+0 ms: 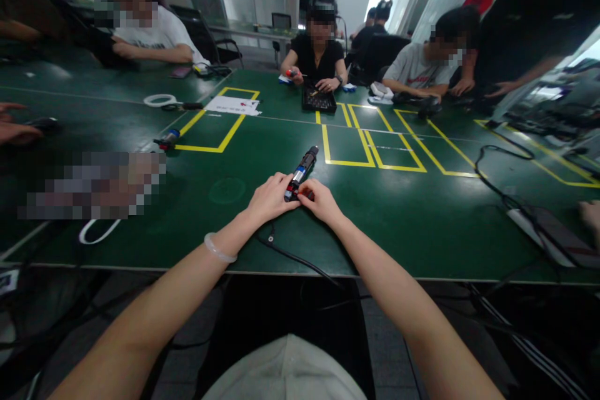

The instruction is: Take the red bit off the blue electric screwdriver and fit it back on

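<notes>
A slim black device (307,162) with a chuck-like tip, a silver and blue motor-like barrel and red bits near its base lies at a slant on the green table, tip pointing away from me. It looks like the inside of an electric screwdriver. My left hand (272,197) grips its lower end from the left, thumb along the near side. From the right, my right hand (320,200) pinches at the same end, around small red and black parts; the fingers partly hide what is between them.
Yellow tape frames (349,163) mark the green table (412,225). A black cable (300,257) runs over the near edge. A similar device (167,139), a white sheet (233,105) and a white ring-shaped tool (160,100) lie left. Across sits a person with a black tray (319,107); others sit around.
</notes>
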The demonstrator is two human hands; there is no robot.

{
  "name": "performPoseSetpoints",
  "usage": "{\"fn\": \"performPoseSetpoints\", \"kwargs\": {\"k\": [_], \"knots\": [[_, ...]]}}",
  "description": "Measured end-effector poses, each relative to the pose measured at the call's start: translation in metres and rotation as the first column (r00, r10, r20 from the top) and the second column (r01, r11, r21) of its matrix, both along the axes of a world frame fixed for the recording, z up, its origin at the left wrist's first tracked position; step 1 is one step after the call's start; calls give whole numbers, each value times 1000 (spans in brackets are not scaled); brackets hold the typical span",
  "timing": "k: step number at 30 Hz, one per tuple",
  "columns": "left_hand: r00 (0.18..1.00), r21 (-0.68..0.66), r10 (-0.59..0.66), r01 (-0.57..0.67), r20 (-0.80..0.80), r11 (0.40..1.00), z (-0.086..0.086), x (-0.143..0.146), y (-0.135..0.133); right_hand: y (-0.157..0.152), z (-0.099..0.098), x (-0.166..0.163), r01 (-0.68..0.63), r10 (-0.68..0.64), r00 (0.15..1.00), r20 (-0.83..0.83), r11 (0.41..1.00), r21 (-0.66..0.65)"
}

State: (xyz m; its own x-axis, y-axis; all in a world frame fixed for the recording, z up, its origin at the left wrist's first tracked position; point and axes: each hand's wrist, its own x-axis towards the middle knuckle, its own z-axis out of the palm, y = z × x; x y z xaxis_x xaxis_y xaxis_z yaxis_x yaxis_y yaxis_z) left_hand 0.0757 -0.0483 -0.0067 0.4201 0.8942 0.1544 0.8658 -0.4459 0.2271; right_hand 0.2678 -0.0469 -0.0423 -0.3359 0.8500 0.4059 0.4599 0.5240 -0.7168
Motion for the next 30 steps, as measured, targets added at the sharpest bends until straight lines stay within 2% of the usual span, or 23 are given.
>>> {"fn": "performPoseSetpoints", "kwargs": {"k": [10,14,22,26,30], "knots": [[998,60,43,-40,-54,997,4,8,-6,-1,0,-3,70,-75,994,76,996,58],[995,71,70,-65,-73,995,4,11,-7,-3,2,-4,61,-67,996,60,994,96],[988,131,92,-76,-121,988,2,15,-6,-3,5,-1,43,-43,999,-3,997,70],[988,142,94,-75,-127,987,2,9,1,-1,4,2,58,-59,998,10,997,54],[978,128,152,-134,-140,983,2,-6,15,0,4,5,58,-58,998,25,998,27]]}}
